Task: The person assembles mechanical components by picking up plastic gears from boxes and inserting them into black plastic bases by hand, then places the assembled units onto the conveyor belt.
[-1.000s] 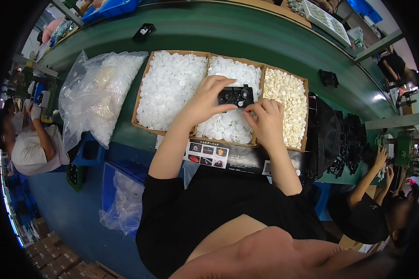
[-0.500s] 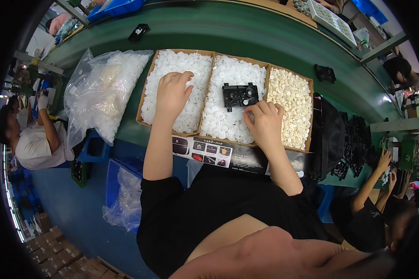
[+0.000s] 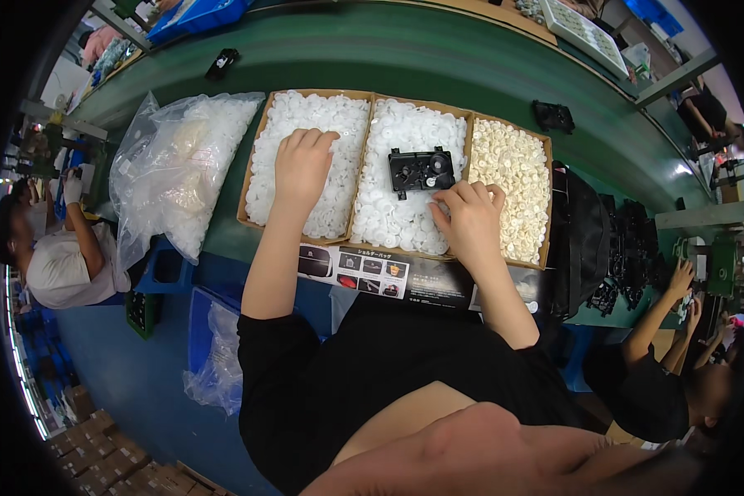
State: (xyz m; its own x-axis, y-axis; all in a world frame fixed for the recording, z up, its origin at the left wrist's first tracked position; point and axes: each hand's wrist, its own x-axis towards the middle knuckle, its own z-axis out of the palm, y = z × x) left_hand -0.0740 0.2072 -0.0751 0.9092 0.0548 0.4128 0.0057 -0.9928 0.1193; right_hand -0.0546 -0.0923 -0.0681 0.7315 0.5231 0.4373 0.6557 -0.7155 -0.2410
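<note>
My left hand (image 3: 303, 168) is over the left section of a cardboard tray (image 3: 241, 198), fingers bent and pressed together at a heap of small white plastic wheels (image 3: 339, 202). Whatever its fingertips grip is hidden. A black plastic housing (image 3: 407, 171), with round parts at its right end, lies on the white wheels (image 3: 380, 223) in the middle section. Just below the housing's right corner is my right hand (image 3: 471, 217). Its thumb and forefinger are drawn together, and I cannot make out anything between them. Cream-coloured wheels (image 3: 525, 190) fill the right section beside this hand.
Left of the tray lies a clear plastic bag (image 3: 182, 165) of white pieces. More black housings (image 3: 221, 64) (image 3: 552, 116) rest on the green belt behind. A black bag (image 3: 579, 240) stands right of the tray. Co-workers (image 3: 66, 256) (image 3: 645, 388) sit on both sides.
The housings on the green belt have shifted left. My left hand's fingers have drawn together and reach lower into the white wheels. My right hand and the nearby housing stay almost still.
</note>
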